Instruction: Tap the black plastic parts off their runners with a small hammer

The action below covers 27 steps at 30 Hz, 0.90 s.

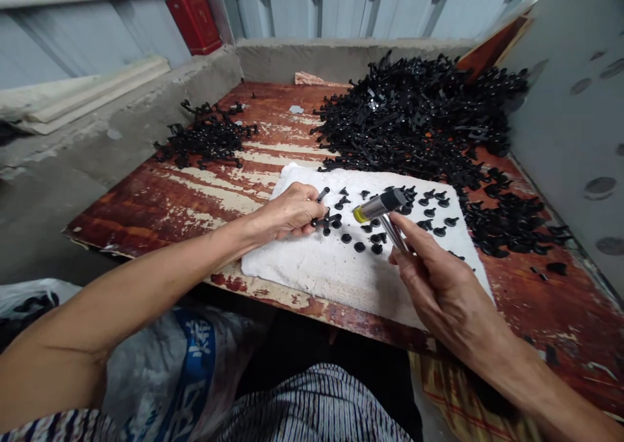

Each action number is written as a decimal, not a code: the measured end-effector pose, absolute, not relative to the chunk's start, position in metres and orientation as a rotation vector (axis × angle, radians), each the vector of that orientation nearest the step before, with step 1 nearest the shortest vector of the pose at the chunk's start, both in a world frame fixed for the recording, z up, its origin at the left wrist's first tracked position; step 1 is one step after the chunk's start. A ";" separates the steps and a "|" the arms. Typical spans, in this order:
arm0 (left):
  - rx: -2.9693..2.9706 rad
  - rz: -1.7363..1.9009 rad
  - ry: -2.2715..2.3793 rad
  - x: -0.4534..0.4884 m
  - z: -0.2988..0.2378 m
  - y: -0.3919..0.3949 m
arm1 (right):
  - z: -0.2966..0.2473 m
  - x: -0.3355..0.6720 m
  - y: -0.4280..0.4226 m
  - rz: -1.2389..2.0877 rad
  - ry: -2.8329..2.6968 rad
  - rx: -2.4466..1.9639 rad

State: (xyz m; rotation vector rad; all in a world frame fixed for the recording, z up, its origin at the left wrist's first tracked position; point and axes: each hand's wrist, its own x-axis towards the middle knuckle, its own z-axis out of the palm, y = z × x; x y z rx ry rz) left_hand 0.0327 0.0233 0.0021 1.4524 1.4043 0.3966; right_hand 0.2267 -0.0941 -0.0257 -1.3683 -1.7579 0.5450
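My right hand is wrapped round the handle of a small mallet. Its metal head has one yellow face and one black face, and it is raised above a white towel. Closed at the left part of the towel, my left hand pinches a small black plastic part; the fingers partly hide it. Several small black round-based pieces stand spread over the towel, between my hands and to the right of the mallet.
A large heap of black plastic parts covers the back right of the worn red-brown board. A smaller pile lies at the left, and round-based pieces at the right. A low concrete ledge borders the back.
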 end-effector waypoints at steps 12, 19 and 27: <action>1.391 0.458 1.348 0.029 -0.015 0.030 | -0.011 0.217 -0.082 0.160 -2.082 -1.347; 1.378 0.457 1.310 0.027 -0.021 0.031 | -0.006 0.218 -0.077 0.147 -2.230 -1.386; 1.368 0.463 1.279 0.026 -0.022 0.028 | -0.013 0.218 -0.077 0.128 -2.116 -1.427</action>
